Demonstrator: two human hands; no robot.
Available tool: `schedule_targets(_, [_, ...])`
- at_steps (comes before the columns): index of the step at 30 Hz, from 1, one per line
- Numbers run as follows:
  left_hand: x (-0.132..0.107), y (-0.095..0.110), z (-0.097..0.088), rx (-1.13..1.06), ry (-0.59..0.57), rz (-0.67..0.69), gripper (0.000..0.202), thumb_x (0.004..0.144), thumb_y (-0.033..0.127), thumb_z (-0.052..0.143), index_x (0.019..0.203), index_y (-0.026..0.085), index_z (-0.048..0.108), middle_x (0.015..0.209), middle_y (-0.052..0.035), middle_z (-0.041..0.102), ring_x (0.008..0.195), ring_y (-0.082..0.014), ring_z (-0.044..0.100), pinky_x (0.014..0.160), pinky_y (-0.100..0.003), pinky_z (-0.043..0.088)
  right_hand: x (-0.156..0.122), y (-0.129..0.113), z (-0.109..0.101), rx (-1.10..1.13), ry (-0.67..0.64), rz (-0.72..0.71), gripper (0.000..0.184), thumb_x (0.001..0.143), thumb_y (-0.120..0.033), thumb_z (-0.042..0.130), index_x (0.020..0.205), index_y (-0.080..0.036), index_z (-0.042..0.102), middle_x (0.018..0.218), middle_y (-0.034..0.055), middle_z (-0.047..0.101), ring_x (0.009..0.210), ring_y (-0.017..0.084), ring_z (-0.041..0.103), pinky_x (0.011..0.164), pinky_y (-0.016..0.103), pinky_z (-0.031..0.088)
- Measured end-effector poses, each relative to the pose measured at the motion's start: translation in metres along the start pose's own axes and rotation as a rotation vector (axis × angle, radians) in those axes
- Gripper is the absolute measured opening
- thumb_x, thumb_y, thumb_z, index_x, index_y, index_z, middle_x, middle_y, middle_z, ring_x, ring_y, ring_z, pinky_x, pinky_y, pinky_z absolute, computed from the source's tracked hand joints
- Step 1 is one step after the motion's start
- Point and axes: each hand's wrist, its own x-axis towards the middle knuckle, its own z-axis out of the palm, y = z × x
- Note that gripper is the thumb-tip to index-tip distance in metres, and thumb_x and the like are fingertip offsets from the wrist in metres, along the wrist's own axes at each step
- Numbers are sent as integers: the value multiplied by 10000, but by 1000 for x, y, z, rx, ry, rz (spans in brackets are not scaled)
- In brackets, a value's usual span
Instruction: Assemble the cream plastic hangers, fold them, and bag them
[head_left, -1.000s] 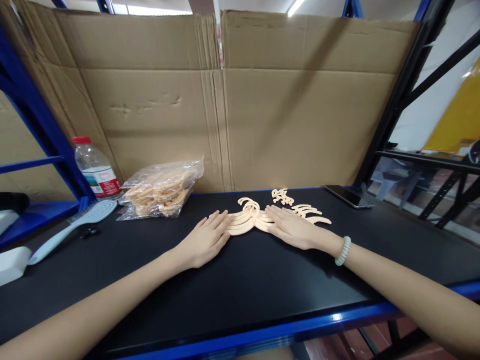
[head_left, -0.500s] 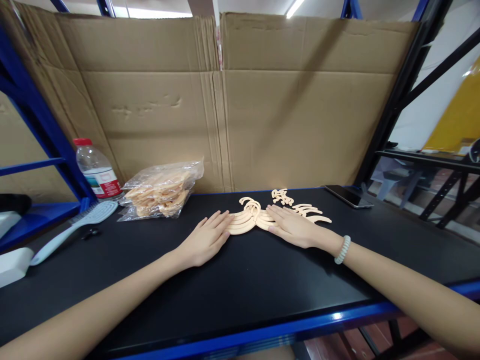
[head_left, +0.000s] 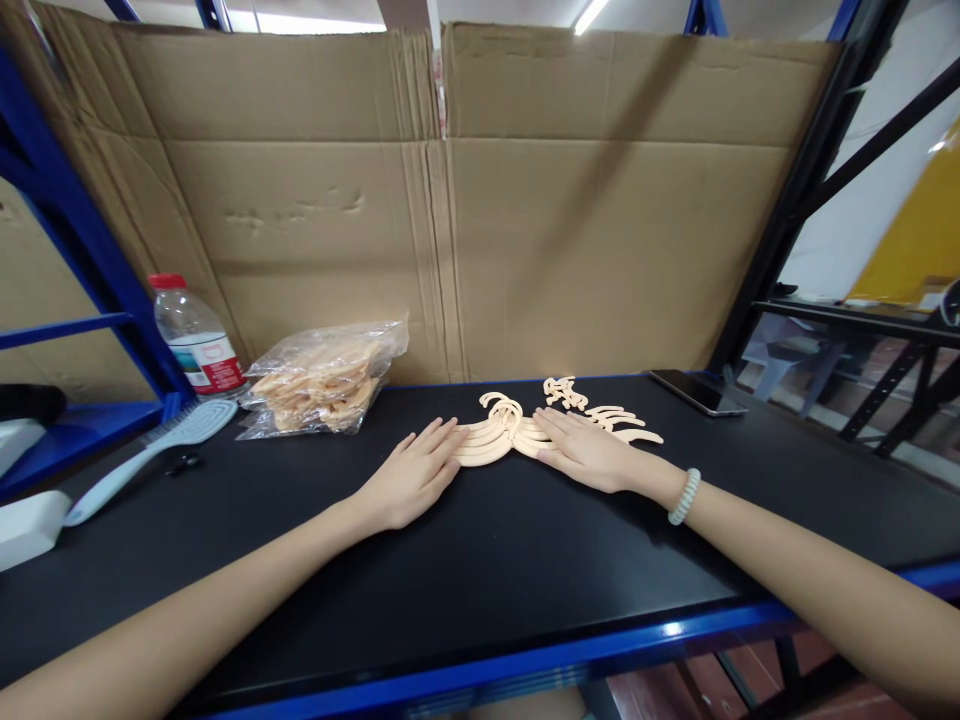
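Lying partly hidden beneath hands [head_left: 412, 477], curved pieces [head_left: 487, 447]

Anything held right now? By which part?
Nothing looks held: the left hand and right hand lie flat over the left and right sides of the pale hangers.

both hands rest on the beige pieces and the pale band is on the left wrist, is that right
Not quite: the head view shows the pale band on the right wrist, not the left. The left hand and right hand do rest on the beige pieces.
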Motion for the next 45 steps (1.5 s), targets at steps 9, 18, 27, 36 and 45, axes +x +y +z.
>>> schedule_targets(9, [0,-3,4,21,43,20,525,986,403,238,1481,232,279,1554,-96,273,1436,-292,204,1114,-546,255,0,4,2,-3,27,-25,706,946,-591,248,1468,-125,338,1498,156,357,1393,305,313,1141,481,248])
schedule_targets(18, [0,-4,4,-2,62,19,523,982,389,274,1472,210,300,1546,-109,290,1432,-302,212,1112,-562,261,1,3,1,-22,29,-21,721,933,-603,277,1457,-115,357,1491,162,372,1385,319,322,1136,479,253])
schedule_targets(27, [0,-4,4,-25,167,47,476,967,369,334,1392,172,420,1481,-142,405,1389,-299,323,1100,-525,321,10,40,-19,29,393,140,331,917,-328,431,1087,-201,684,1088,98,696,1036,264,604,909,418,468])
schedule_targets(36, [0,1,-1,-102,362,144,301,934,298,425,1162,180,582,1253,-116,606,1182,-248,538,1024,-426,424,10,83,-22,31,386,324,243,848,-247,530,980,-165,717,972,81,730,930,244,642,874,396,474])
schedule_targets(45, [-2,6,-3,-127,406,165,247,939,269,425,1104,174,583,1146,-104,629,1098,-241,546,959,-413,435,20,78,-18,-15,283,227,280,843,-309,599,1059,-173,715,1073,85,718,1014,263,623,893,387,465])
